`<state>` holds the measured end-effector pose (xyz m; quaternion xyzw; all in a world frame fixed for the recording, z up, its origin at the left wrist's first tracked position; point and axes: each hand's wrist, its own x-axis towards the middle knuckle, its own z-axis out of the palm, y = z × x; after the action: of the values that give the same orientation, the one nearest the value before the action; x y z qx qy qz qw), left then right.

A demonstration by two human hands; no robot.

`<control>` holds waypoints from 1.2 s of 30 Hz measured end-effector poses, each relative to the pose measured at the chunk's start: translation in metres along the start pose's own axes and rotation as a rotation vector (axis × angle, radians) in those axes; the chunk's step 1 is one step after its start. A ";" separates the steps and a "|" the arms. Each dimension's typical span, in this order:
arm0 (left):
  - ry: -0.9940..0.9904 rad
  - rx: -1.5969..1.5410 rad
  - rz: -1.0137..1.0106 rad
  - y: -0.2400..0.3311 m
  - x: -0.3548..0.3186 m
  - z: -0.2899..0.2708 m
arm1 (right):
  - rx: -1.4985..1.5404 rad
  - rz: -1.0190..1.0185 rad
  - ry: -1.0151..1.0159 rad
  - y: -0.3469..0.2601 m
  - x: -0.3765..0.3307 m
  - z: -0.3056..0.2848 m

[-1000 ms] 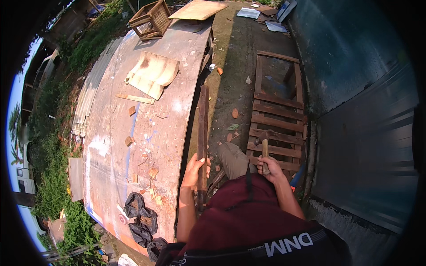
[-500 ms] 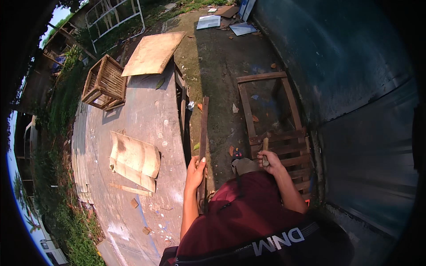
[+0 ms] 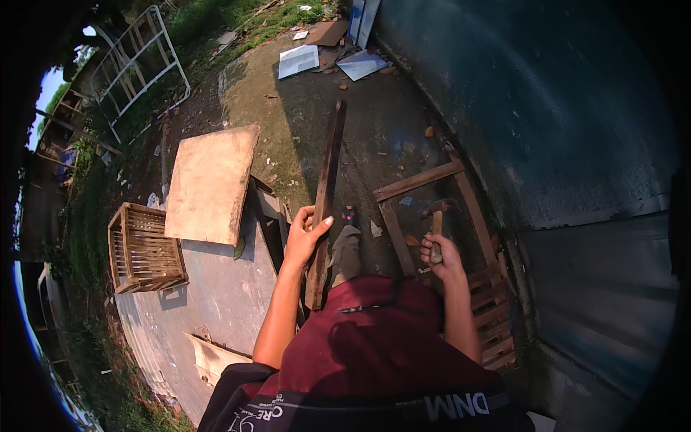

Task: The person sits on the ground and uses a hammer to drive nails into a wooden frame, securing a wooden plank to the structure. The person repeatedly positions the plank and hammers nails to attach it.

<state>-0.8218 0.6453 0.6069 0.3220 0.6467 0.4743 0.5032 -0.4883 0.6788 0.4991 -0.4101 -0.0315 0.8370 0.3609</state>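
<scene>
Around the near end of a long, dark wooden plank [image 3: 325, 194], the left hand [image 3: 306, 234] is wrapped with thumb and fingers closed on its edge, holding it so that it runs away from the person over the concrete ground [image 3: 309, 101]. Across from that grip, on the person's other side, the right hand [image 3: 444, 258] is closed tight on the wooden handle of a hammer [image 3: 436, 227], whose dark head points up and away from the fist. Just beyond and under the hammer lies a wooden pallet frame [image 3: 425, 180], its slats [image 3: 493, 317] running down past the right wrist beside a blue-grey metal wall [image 3: 547, 122]. Between the two hands a bent knee in grey trousers and a foot show, with a maroon shirt below them. Left of the plank grip, a short timber offcut [image 3: 270, 209] lies just beside a flat plywood board [image 3: 212, 183]; farther left stands a slatted wooden crate [image 3: 144, 248]. Well beyond the plank's far end, pale flat sheets [image 3: 299, 61] lie on the ground, and a white metal frame [image 3: 140, 65] rests at the grass edge.
</scene>
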 end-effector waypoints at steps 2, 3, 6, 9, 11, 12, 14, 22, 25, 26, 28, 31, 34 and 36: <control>-0.063 0.056 -0.086 0.026 0.078 -0.007 | 0.121 -0.091 0.030 -0.013 0.066 0.009; -0.099 0.116 0.015 0.033 0.126 -0.008 | 0.163 -0.155 0.070 -0.023 0.095 0.019; -0.177 0.079 -0.080 0.061 0.226 0.002 | 0.253 -0.259 0.221 -0.059 0.166 0.055; -0.263 0.076 -0.154 0.099 0.310 0.038 | 0.381 -0.248 0.197 -0.089 0.209 0.066; -0.336 0.110 -0.231 0.114 0.367 0.058 | 0.333 -0.247 0.282 -0.100 0.219 0.081; -0.380 0.024 -0.264 0.119 0.394 0.071 | 0.315 -0.249 0.329 -0.105 0.225 0.086; -0.460 -0.141 -0.348 0.128 0.443 0.096 | 0.187 -0.263 0.477 -0.116 0.249 0.095; -0.526 -0.105 -0.566 0.078 0.605 0.287 | 0.312 -0.154 0.737 -0.160 0.383 0.075; -0.576 -0.004 -0.712 0.048 0.671 0.332 | 0.150 -0.041 0.756 -0.194 0.411 0.078; -0.629 0.078 -0.736 0.041 0.682 0.349 | 0.176 -0.134 0.786 -0.188 0.422 0.074; -0.708 0.249 -0.804 0.039 0.693 0.363 | 0.219 -0.281 0.865 -0.148 0.449 0.082; -0.824 0.521 -0.805 0.037 0.706 0.379 | 0.343 -0.334 0.987 -0.126 0.502 0.112; -0.888 0.766 -0.702 -0.019 0.749 0.389 | 0.504 -0.267 1.053 -0.124 0.548 0.153; -1.001 0.891 -0.636 -0.042 0.734 0.411 | 0.622 -0.257 1.144 -0.114 0.583 0.170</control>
<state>-0.6361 1.4054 0.2960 0.4703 0.5333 -0.2052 0.6725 -0.7777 1.1715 0.2642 -0.6594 0.3593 0.4078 0.5195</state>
